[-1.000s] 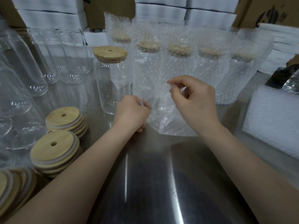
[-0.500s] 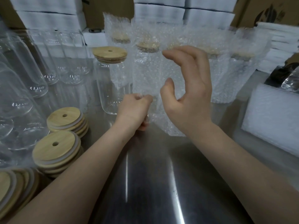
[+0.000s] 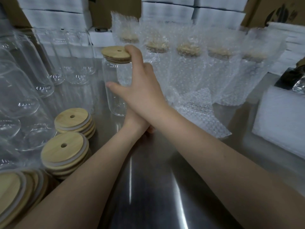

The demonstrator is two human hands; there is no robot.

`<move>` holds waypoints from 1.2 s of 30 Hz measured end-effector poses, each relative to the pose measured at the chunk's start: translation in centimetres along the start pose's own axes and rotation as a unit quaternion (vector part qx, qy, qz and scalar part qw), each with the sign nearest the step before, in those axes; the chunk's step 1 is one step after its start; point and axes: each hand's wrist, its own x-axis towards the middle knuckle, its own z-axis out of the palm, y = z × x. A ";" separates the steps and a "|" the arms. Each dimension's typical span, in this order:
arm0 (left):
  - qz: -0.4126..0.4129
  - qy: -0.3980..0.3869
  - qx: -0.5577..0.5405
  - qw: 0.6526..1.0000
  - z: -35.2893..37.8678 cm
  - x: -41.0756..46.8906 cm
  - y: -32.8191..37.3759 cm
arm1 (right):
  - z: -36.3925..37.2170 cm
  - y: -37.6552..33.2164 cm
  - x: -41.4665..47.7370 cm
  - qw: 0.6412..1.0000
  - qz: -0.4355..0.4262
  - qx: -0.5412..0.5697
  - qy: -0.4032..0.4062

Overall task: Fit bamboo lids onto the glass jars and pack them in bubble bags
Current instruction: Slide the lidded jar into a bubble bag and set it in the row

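Observation:
A clear glass jar (image 3: 113, 90) with a bamboo lid (image 3: 115, 54) stands upright at the middle back. My right hand (image 3: 142, 93) reaches across to it, fingertips on the lid's right edge and thumb against the glass. My left hand (image 3: 135, 124) lies mostly hidden under my right wrist, fingers curled. It still grips the edge of an empty bubble bag (image 3: 201, 116) that lies crumpled on the steel table (image 3: 156, 187). Behind the bag, several lidded jars wrapped in bubble bags (image 3: 188, 66) stand in a row.
Several empty glass jars (image 3: 41, 71) crowd the left side. Stacks of bamboo lids (image 3: 72, 119) (image 3: 64, 147) (image 3: 11, 187) sit at the front left. A white foam block (image 3: 280, 121) lies right, a dark object (image 3: 292, 80) behind it. White cartons (image 3: 56, 19) line the back.
My right hand let go of the bubble bag, rose, then swung left over my left wrist onto the lidded jar. The bag sagged onto the table. My left hand stayed put.

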 end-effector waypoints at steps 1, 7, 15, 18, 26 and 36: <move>0.007 -0.011 0.004 1.000 0.2 0.3 -0.2 | 0.1 0.1 0.1 1.000 -0.008 -0.004 0.007; 0.012 0.009 0.015 1.000 -0.1 0.8 -0.6 | 0.7 0.6 0.3 0.997 -0.026 0.027 0.063; 0.005 0.051 0.033 0.998 0.2 1.1 0.3 | -1.3 0.4 -1.1 0.922 -0.049 0.313 0.222; -0.034 0.077 0.045 0.995 0.0 1.6 0.2 | -2.9 0.7 -1.5 0.862 0.051 0.480 0.155; -0.037 0.053 -0.063 0.996 -0.7 1.5 0.2 | -6.0 3.3 -1.9 0.824 0.108 0.545 0.112; -0.070 0.076 -0.087 0.991 -0.9 2.2 0.2 | -8.4 4.2 -1.2 0.867 0.088 0.489 0.038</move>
